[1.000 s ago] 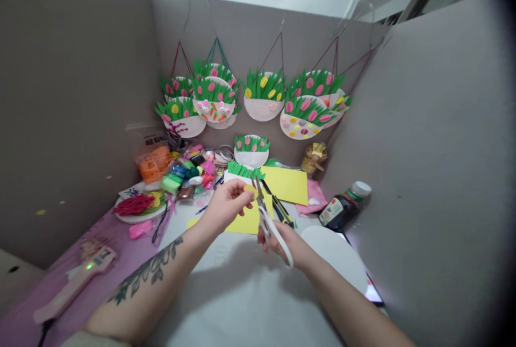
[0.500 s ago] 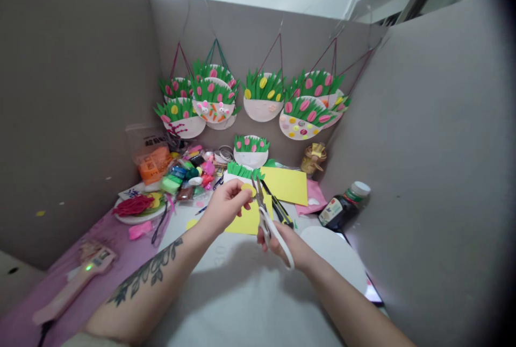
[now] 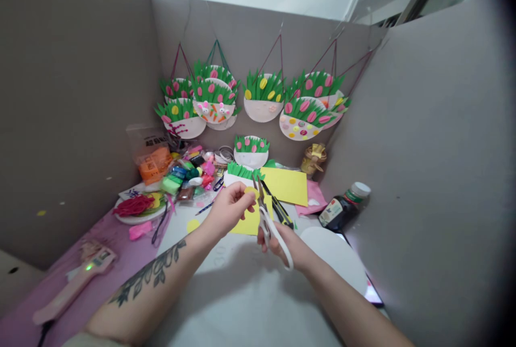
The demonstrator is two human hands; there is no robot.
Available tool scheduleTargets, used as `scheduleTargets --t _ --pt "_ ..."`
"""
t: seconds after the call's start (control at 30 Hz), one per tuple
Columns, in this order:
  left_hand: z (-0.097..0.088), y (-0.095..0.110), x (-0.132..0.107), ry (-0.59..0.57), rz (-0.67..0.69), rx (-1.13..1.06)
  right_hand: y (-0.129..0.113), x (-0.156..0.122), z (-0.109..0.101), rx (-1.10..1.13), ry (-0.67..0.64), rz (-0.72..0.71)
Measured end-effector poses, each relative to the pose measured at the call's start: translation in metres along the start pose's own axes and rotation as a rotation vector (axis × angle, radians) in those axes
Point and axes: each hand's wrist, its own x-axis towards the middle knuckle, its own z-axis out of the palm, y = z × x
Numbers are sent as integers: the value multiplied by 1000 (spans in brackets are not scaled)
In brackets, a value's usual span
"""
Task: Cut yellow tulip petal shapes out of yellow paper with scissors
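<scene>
My left hand (image 3: 233, 206) pinches a small piece of yellow paper (image 3: 251, 191) between thumb and fingers. In my right hand (image 3: 278, 239) is a pair of white-handled scissors (image 3: 267, 223), blades pointing up and away from me, slightly parted. The blades are right beside the yellow piece; whether they touch it I cannot tell. Below the hands lies a cut yellow sheet (image 3: 246, 225), and a yellow oval (image 3: 193, 225) rests left of it. Just behind the scissors is a black and yellow utility knife (image 3: 282, 213). A paper plate with green paper grass (image 3: 244, 170) lies beyond, partly hidden.
Decorated half-plate baskets (image 3: 264, 109) hang on the grey back board. Clay packets (image 3: 173, 183) are heaped at the left, near a pink glue gun (image 3: 76, 285). On the right are a dark bottle (image 3: 342, 207), a white round plate (image 3: 336, 255) and another yellow sheet (image 3: 286, 185).
My left hand has shifted slightly to the right with the yellow piece, closer to the scissor blades. The scissors have hardly moved.
</scene>
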Motion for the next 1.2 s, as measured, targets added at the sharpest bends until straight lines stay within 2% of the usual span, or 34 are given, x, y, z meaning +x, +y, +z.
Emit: scheduleTargets --t 0.63,0.93,1.2 --pt "5 0 -1 -2 -16 -26 -1 0 0 -13 2 -20" --pt "5 0 -2 6 -16 -34 -8 -1 1 1 14 17" --pt "5 1 -2 15 -15 -37 -1 0 0 8 5 -14"
